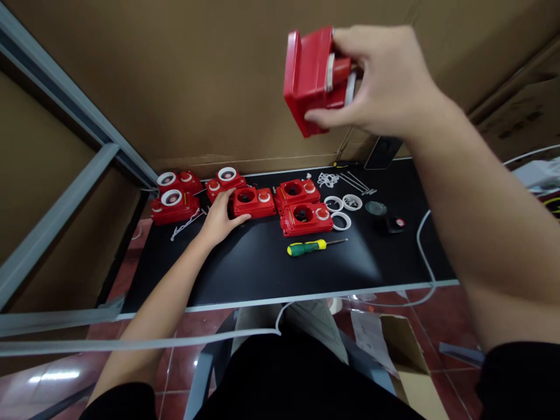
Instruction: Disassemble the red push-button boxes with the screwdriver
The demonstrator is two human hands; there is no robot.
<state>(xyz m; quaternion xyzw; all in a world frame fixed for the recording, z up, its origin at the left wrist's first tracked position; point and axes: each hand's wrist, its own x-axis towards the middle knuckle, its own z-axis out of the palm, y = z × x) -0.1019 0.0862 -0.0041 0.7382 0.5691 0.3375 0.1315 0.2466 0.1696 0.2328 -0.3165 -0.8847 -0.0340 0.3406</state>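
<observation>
My right hand point(389, 81) is raised over the back of the table, gripping a red boxy housing point(310, 76) by its knob side. That housing is tilted, its flat back facing left. Down on the black table, my left hand point(219, 220) has its fingers and thumb around the left end of another red housing point(266, 205), which has a round dark opening and a knob. Just right of it lie two similar open housings, one at the back point(286, 201) and one in front point(286, 226). More red housings point(186, 210) with white rings stand at the left.
A green and yellow screwdriver point(308, 247) lies in front. White rings point(342, 220), a clear glass disc point(376, 208), a small black part point(394, 225), thin rods point(355, 184) and a white chain point(328, 179) lie at the right. A pale cable point(420, 236) crosses the table's right side.
</observation>
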